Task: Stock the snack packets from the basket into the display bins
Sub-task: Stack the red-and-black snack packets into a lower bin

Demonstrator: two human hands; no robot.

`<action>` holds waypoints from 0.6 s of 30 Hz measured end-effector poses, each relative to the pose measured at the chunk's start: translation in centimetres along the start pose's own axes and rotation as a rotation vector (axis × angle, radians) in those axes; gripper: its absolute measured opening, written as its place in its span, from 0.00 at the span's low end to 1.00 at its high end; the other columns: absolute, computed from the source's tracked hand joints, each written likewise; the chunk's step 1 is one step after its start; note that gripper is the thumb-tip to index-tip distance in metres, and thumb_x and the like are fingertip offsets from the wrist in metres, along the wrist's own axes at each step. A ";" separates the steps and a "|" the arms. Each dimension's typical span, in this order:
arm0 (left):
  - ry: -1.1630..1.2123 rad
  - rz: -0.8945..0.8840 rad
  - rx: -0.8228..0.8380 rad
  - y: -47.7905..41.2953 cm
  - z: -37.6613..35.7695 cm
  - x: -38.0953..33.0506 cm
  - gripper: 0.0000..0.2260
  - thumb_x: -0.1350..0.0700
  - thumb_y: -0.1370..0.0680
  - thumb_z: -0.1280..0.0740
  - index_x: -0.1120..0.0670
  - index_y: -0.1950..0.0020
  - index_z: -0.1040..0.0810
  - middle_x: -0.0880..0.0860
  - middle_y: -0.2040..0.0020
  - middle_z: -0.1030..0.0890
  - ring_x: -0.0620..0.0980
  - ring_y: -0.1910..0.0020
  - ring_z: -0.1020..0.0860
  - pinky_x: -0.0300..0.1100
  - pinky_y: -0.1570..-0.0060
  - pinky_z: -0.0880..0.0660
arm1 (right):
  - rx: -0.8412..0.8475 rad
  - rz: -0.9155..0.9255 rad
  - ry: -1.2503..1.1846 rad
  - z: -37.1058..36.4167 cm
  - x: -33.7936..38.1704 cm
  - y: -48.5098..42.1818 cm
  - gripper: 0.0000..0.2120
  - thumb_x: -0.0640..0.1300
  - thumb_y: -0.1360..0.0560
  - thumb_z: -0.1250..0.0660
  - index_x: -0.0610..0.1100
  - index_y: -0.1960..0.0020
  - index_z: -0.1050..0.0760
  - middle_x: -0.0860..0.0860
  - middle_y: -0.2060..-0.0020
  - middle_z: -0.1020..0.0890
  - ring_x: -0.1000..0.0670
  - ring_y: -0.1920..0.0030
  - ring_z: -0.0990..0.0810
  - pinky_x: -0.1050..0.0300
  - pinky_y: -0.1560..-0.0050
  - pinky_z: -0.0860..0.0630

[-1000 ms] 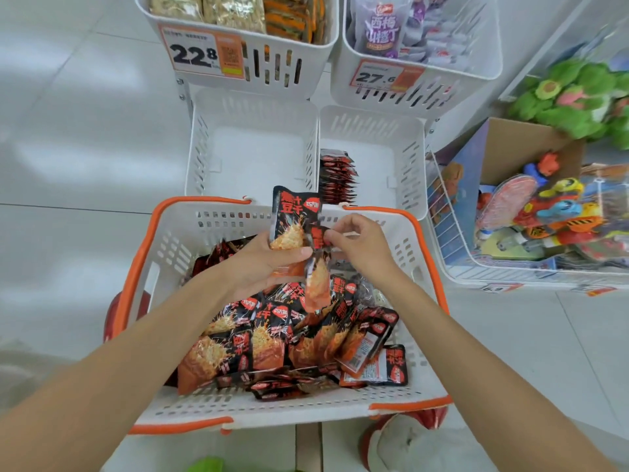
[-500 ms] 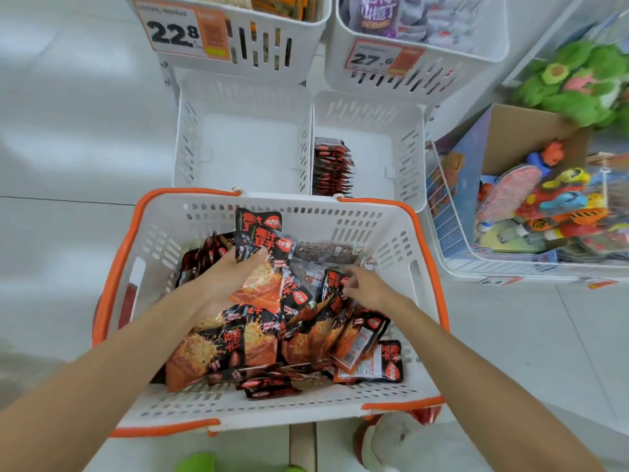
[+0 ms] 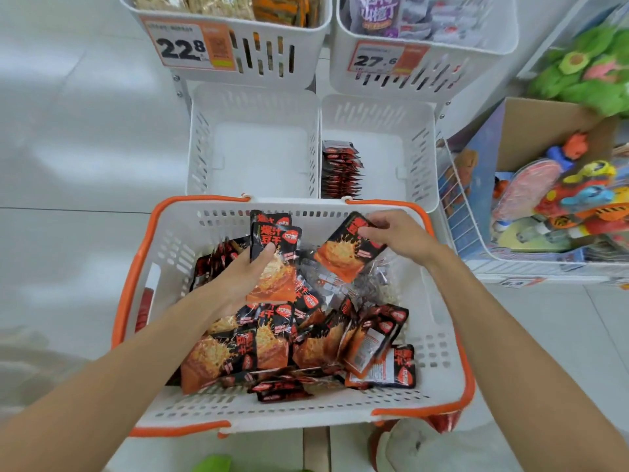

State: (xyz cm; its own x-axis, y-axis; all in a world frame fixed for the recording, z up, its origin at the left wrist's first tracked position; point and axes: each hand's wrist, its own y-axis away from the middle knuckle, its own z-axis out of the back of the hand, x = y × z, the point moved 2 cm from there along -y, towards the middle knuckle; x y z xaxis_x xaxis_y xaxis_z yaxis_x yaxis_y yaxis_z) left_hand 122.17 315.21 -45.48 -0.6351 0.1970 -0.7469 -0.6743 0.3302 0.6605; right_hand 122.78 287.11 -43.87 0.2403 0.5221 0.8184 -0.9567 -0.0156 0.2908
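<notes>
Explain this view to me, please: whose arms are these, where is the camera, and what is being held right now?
There is no machine here: these are a person's two bare arms, filmed by one wide-angle camera worn on the head, looking forward and down. So there is just this single view. In front stands a white plastic shopping basket with an orange rim, holding a loose pile of black-and-orange foil snack packets. The left hand grips a small stack of those packets. The right hand pinches one single packet by a corner. Beyond the basket, the lower right white slotted display bin already has a row of the same packets standing along its left wall.
</notes>
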 end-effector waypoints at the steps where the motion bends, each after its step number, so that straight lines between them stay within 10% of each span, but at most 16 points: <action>1: -0.007 -0.006 0.011 -0.1 -0.2 -0.3 0.34 0.36 0.21 0.44 0.44 0.20 0.55 0.48 0.19 0.52 0.54 0.21 0.51 0.63 0.26 0.52 | 0.033 0.027 -0.006 0.8 2.0 0.1 0.07 0.40 0.23 0.31 0.36 0.54 0.20 0.44 0.66 0.22 0.57 0.65 0.27 0.60 0.59 0.31; 6: -0.028 -0.054 0.162 -0.2 -3.1 -2.6 0.33 0.36 0.24 0.37 0.43 0.22 0.43 0.43 0.26 0.34 0.48 0.28 0.33 0.62 0.26 0.43 | 0.042 0.169 0.084 -1.4 7.3 -0.1 0.04 0.40 0.23 0.30 0.40 0.50 0.20 0.49 0.58 0.22 0.54 0.58 0.26 0.56 0.53 0.30; 10: -0.114 -0.208 0.115 -0.9 -4.4 -4.3 0.26 0.52 0.26 0.26 0.49 0.31 0.31 0.45 0.36 0.23 0.46 0.41 0.24 0.53 0.33 0.32 | -0.071 -0.049 -0.107 -2.4 6.6 -0.5 0.38 0.59 0.26 0.29 0.50 0.22 0.42 0.51 0.26 0.35 0.50 0.29 0.33 0.47 0.28 0.35; 14: -0.366 -0.399 0.093 -3.3 -5.1 -6.5 0.19 0.57 0.24 0.29 0.50 0.35 0.30 0.47 0.44 0.20 0.48 0.46 0.22 0.41 0.45 0.28 | 0.267 -0.164 -0.562 -2.6 5.6 -1.3 0.29 0.47 0.25 0.28 0.44 0.28 0.34 0.43 0.40 0.19 0.41 0.42 0.19 0.42 0.44 0.22; 18: -0.509 -0.528 0.180 -6.3 -5.3 -10.0 0.28 0.59 0.25 0.27 0.50 0.30 0.36 0.46 0.39 0.23 0.41 0.41 0.23 0.33 0.46 0.28 | 0.173 0.000 -0.476 2.0 6.1 -2.5 0.15 0.28 0.25 0.34 0.41 0.41 0.25 0.45 0.50 0.17 0.49 0.50 0.18 0.55 0.45 0.21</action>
State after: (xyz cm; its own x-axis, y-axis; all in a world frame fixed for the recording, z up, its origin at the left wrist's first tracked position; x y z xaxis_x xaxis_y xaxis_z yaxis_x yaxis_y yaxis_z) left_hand 130.77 306.25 -41.70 0.0374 0.3588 -0.9327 -0.7411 0.6361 0.2150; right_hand 126.98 288.65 -38.68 0.3271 0.0764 0.9419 -0.9252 -0.1773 0.3356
